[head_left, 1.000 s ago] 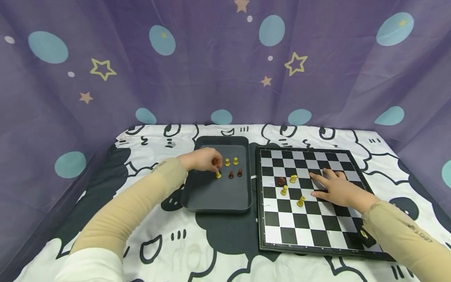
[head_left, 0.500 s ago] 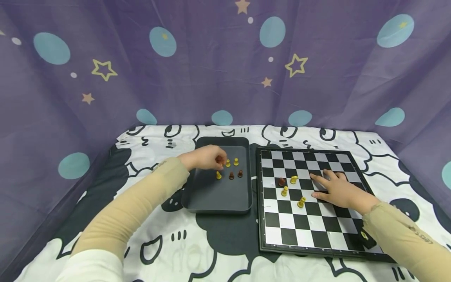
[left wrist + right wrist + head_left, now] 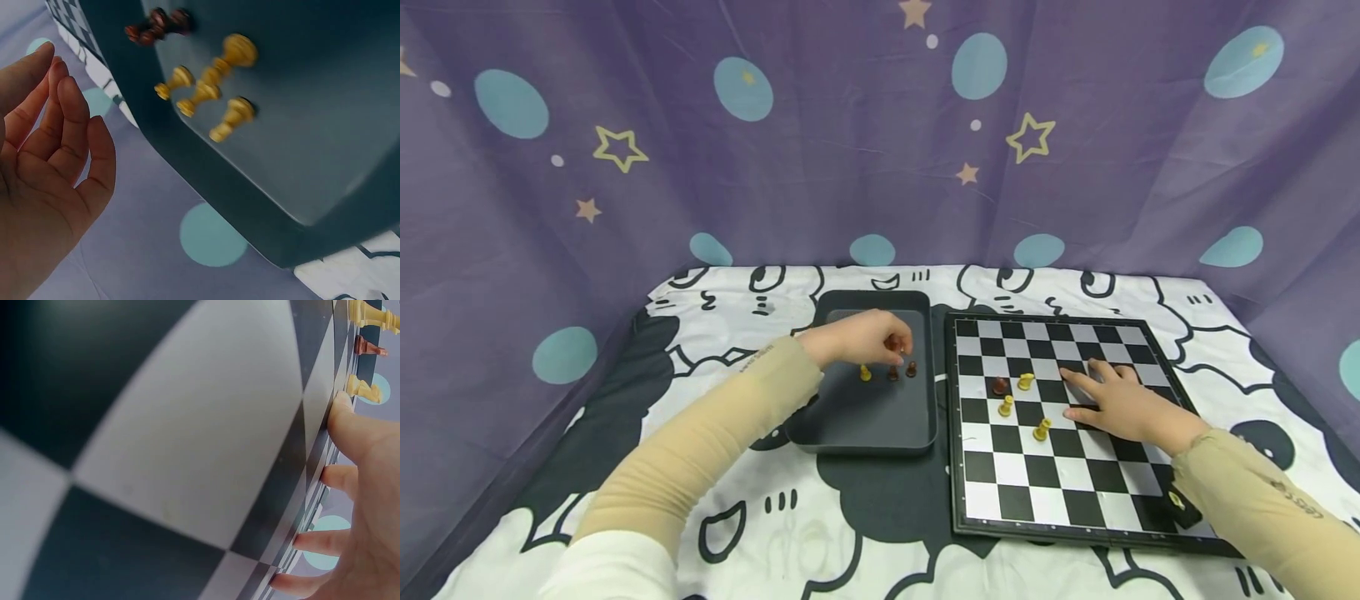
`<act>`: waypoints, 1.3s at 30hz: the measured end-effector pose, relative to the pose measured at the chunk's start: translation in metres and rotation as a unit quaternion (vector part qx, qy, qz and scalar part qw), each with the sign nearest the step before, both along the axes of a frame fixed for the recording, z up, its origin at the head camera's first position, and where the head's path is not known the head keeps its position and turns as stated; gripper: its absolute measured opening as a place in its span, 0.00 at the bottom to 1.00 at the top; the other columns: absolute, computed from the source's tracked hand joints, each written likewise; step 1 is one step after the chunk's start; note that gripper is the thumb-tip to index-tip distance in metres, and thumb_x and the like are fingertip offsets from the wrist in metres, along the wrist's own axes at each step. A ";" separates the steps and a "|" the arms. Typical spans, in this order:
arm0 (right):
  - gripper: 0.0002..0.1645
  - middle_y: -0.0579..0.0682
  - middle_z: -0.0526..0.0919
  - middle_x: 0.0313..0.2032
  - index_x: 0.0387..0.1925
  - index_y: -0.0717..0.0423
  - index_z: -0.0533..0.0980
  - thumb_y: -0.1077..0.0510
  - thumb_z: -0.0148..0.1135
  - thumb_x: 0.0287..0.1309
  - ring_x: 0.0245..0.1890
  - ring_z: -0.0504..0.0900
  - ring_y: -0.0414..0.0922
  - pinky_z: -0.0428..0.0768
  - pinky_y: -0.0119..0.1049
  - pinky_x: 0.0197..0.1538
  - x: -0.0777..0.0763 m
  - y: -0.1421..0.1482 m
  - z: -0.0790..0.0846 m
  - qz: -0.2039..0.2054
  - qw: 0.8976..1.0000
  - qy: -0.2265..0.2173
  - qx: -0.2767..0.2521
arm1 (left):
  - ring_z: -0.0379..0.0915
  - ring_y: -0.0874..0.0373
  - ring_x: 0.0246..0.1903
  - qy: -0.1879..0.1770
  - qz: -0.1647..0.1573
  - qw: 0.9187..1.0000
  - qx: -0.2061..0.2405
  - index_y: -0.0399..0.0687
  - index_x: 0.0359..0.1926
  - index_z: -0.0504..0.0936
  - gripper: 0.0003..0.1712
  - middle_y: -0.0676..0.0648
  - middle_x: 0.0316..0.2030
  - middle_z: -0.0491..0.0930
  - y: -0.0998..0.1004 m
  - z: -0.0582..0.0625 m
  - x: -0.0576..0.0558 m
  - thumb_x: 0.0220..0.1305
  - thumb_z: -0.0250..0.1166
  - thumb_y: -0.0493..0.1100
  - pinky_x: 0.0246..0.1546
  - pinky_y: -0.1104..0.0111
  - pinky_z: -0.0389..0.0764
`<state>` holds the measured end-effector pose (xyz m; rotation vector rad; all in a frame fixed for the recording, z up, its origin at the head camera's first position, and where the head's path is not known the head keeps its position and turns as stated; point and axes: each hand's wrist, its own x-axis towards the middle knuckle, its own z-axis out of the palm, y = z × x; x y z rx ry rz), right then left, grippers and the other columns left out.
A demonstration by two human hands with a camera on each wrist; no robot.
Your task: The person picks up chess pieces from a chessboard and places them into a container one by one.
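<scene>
My left hand (image 3: 871, 337) hovers over the dark grey tray (image 3: 861, 425), fingers bent and thumb close to the fingertips. In the left wrist view no piece shows between the left hand's fingers (image 3: 75, 106). Below it in the tray stand a yellow chess piece (image 3: 865, 374) and two brown ones, one a brown piece (image 3: 912, 369); more yellow pieces (image 3: 234, 119) appear in the left wrist view. My right hand (image 3: 1123, 404) rests its spread fingertips on the chessboard (image 3: 1011, 471). Nearest its thumb is a yellow knight (image 3: 1026, 382).
Also on the board are a brown piece (image 3: 999, 387), a yellow rook (image 3: 1006, 406) and another yellow piece (image 3: 1042, 429). A black item with a yellow mark (image 3: 1177, 500) sits by the right sleeve. A patterned cloth (image 3: 805, 533) lies underneath; a purple curtain (image 3: 850, 175) hangs behind.
My left hand has moved right across the tray from beside the nearest yellow piece, now covering the two yellow pieces at the back. My right hand has stayed put on the board.
</scene>
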<state>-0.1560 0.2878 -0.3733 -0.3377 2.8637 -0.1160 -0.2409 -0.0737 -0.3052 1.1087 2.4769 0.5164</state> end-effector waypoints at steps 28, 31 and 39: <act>0.48 0.74 0.56 0.62 0.67 0.52 0.62 0.26 0.49 0.55 0.57 0.56 0.80 0.69 0.72 0.44 -0.001 0.001 0.000 -0.002 1.000 0.006 0.002 | 0.68 0.60 0.28 -0.011 -0.055 0.998 0.023 0.41 0.46 0.81 0.11 0.50 0.30 0.76 0.073 -0.003 0.011 0.63 0.63 0.38 0.33 0.72 0.70; 0.49 0.74 0.55 0.62 0.67 0.53 0.62 0.25 0.48 0.55 0.58 0.55 0.80 0.68 0.72 0.45 -0.002 0.001 -0.001 -0.006 1.000 0.004 0.002 | 0.66 0.60 0.27 -0.016 -0.061 0.998 0.027 0.41 0.48 0.80 0.13 0.50 0.29 0.74 0.079 -0.004 0.011 0.63 0.63 0.38 0.34 0.72 0.69; 0.49 0.74 0.56 0.62 0.67 0.53 0.62 0.25 0.49 0.54 0.57 0.55 0.81 0.68 0.72 0.45 -0.001 0.000 -0.001 -0.005 1.000 0.004 0.004 | 0.65 0.60 0.29 -0.018 -0.077 0.997 0.022 0.41 0.49 0.80 0.13 0.51 0.29 0.73 0.095 -0.007 0.010 0.62 0.64 0.38 0.35 0.73 0.69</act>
